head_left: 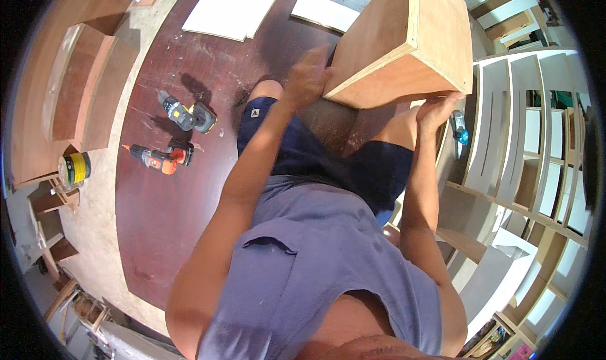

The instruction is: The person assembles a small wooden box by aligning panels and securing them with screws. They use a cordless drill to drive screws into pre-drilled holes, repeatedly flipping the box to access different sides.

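Observation:
A plywood box (372,50) stands tilted above my lap, with one corner pointing toward me and pale layered edges showing. My right hand (440,110) is under its near right edge, fingers against the wood, holding it there. At the box's left side is my left hand (307,76), smeared by motion. Its fingers are too blurred to show whether they touch the panel. The far side of the box is out of the picture.
On the dark red board (151,234) to my left lie a yellow-and-black drill (186,115) and an orange-and-black drill (161,159). White panels (233,9) lie ahead. Beside the board sits a yellow tape roll (77,167). White-and-wood shelf frames (499,126) stand at right.

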`<action>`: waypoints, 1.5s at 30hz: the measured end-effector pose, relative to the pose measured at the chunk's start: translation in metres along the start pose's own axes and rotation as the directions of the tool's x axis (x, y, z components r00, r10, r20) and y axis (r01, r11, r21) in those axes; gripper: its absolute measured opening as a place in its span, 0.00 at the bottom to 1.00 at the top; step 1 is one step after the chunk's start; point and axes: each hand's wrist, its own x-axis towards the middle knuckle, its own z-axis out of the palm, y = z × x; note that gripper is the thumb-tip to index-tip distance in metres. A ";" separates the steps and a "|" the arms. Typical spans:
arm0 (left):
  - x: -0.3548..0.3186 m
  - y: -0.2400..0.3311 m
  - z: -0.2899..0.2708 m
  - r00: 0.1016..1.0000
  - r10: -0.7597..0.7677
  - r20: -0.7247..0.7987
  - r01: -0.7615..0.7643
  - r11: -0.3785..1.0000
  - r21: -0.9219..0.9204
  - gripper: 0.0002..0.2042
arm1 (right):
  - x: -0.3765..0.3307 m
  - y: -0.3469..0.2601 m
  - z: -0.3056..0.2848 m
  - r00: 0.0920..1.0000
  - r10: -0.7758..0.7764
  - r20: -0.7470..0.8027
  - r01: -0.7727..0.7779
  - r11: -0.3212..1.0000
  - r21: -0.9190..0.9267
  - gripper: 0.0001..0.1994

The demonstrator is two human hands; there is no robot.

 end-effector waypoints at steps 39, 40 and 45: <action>0.081 -0.101 0.004 0.764 -0.641 -0.073 0.627 0.710 0.322 0.46 | 0.013 0.093 -0.030 0.912 0.303 -0.277 -0.112 0.833 0.542 0.56; 0.094 -0.085 0.001 0.803 -0.595 -0.041 0.565 0.737 0.370 0.46 | 0.005 0.130 -0.064 0.867 0.366 -0.339 -0.105 0.798 0.594 0.57; 0.123 -0.069 -0.015 0.804 -0.588 0.089 0.409 0.656 0.634 0.40 | -0.076 0.218 -0.079 0.518 0.808 -0.280 -0.286 0.472 0.834 0.47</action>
